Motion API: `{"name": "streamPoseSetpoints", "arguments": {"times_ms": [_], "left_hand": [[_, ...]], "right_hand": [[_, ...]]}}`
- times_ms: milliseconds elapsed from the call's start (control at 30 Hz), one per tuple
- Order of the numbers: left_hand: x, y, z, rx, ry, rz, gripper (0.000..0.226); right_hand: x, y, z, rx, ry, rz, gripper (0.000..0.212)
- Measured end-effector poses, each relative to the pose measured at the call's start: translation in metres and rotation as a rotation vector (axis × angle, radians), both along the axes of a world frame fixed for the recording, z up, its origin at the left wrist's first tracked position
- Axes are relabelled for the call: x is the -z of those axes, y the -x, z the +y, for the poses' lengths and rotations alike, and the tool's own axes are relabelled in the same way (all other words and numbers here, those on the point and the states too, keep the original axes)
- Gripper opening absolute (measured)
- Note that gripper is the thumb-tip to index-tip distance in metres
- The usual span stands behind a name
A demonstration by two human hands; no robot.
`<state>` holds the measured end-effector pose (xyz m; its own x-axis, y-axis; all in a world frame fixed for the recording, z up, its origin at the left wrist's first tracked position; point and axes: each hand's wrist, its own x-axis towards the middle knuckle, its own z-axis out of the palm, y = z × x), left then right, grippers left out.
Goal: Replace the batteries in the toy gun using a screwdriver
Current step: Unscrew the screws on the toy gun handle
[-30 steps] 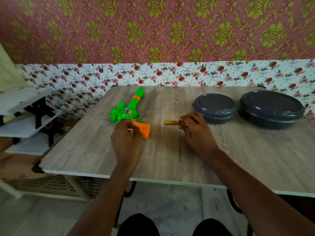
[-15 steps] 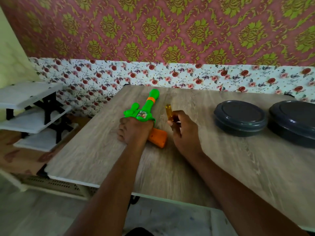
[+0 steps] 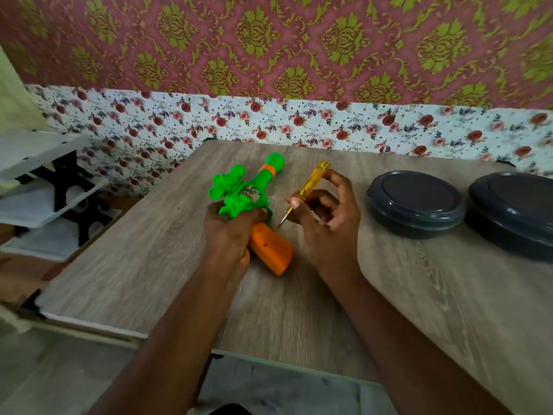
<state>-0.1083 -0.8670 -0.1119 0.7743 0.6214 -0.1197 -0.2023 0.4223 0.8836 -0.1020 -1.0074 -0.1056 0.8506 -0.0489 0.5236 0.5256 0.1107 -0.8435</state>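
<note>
Green and orange plastic make up the toy gun (image 3: pixel 239 202), which is gripped around its middle by the left hand (image 3: pixel 230 235) near the left part of a wood-grain table (image 3: pixel 149 265). The green barrel is pointed away toward the wall, and the orange grip (image 3: pixel 270 250) is angled toward the viewer, its lower end apparently resting on the table. A small dark hole, probably the screw hole of the battery cover, is seen on the side of the orange grip. A screwdriver (image 3: pixel 308 187) with a clear yellow handle is pinched in the fingers of the right hand (image 3: pixel 326 223), just beside the gun. Its handle is tilted up and away, and its thin metal tip is aimed down toward the grip, close to it but not yet seated in the hole. Two dark round lidded containers (image 3: pixel 416 202) are set side by side at the right of the table, well apart from the hands. No batteries are visible anywhere, old or new. The task is judged to be at its very start: both tool and toy are in hand, but the cover appears closed, nothing has been unscrewed, and the swapping of batteries and refastening of the cover are all left to be done.
</note>
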Motion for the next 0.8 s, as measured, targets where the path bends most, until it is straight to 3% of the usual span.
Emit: {"name": "streamPoseSetpoints", "arguments": {"times_ms": [100, 200, 300, 467, 633, 800], "left_hand": [[0.003, 0.004, -0.006, 0.058, 0.087, -0.049, 0.079], [0.005, 0.005, -0.005, 0.07, 0.119, -0.062, 0.069], [0.004, 0.007, -0.005, 0.1, 0.113, -0.051, 0.059], [0.004, 0.008, -0.007, 0.127, 0.103, 0.018, 0.02], [0.004, 0.009, -0.006, 0.145, 0.113, 0.03, 0.034], [0.003, 0.011, -0.006, 0.136, 0.095, 0.035, 0.024]], "right_hand": [[0.001, 0.0, 0.001, -0.061, -0.02, 0.052, 0.071], [0.002, 0.0, 0.0, -0.147, -0.018, 0.072, 0.082], [0.003, 0.0, 0.001, -0.177, 0.08, 0.049, 0.077], [-0.001, 0.002, 0.0, -0.22, 0.083, 0.06, 0.071], [-0.005, 0.008, -0.001, -0.23, 0.129, 0.007, 0.07], [-0.008, 0.012, 0.003, -0.232, 0.192, -0.041, 0.07]]}}
